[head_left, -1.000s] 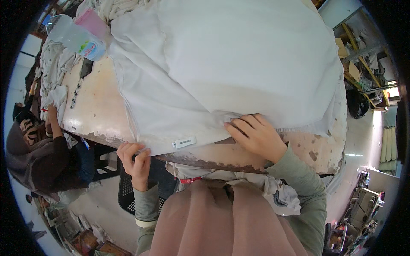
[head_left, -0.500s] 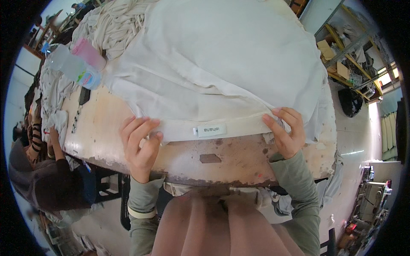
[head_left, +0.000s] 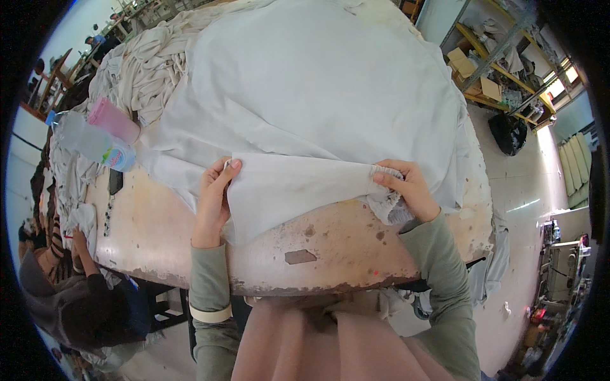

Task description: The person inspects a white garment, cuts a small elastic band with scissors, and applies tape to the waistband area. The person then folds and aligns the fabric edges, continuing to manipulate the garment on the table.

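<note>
A large off-white garment [head_left: 318, 95] lies spread over the table, its near edge a waistband [head_left: 298, 181] stretched between my hands. My left hand [head_left: 215, 193] pinches the band's left end between thumb and fingers. At the other end, my right hand [head_left: 410, 187] grips the band where a gathered elastic part [head_left: 389, 206] bunches and hangs down. The band's plain side faces up, and no label shows on it. Both hands hold the band a little above the table's near part.
The worn wooden table [head_left: 330, 241] has a chipped near edge. Crumpled pale fabric [head_left: 143, 70] is heaped at the far left, near a clear bottle [head_left: 95, 143] and a pink tumbler [head_left: 114, 120]. A co-worker [head_left: 70, 305] is at the left; shelving [head_left: 489, 57] stands far right.
Both hands have closed on the waistband and lifted it, turning it over so its white label is hidden. The gathered elastic part now shows at my right hand.
</note>
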{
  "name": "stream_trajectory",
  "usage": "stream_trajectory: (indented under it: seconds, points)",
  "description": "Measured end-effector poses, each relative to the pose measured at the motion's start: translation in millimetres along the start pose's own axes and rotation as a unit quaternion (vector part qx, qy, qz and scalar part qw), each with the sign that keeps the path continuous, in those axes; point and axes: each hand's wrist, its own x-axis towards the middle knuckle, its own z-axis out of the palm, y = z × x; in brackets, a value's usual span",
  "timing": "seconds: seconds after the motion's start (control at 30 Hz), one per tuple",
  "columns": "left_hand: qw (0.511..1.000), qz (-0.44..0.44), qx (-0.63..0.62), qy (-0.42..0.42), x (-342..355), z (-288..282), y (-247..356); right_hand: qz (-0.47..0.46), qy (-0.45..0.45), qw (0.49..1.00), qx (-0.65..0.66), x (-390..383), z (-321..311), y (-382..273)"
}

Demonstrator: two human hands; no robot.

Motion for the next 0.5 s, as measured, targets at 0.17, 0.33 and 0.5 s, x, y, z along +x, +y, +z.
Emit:
stream_trajectory:
  seconds: [0.17, 0.33, 0.5]
  points:
    - [1.000, 0.013, 0.008, -0.005, -6.6, -3.7, 0.1, 0.006, 0.011, 1.000, 0.005, 1.7, -0.5, 2.1]
    - [1.000, 0.012, 0.014, -0.007, -7.3, -0.1, 2.2, 0.014, 0.016, 1.000, 0.020, -1.1, 2.3, -0.4]
    - [1.000, 0.011, 0.019, 0.012, -9.2, 3.8, 3.3, 0.014, 0.002, 1.000, 0.012, -1.4, 5.9, -4.7]
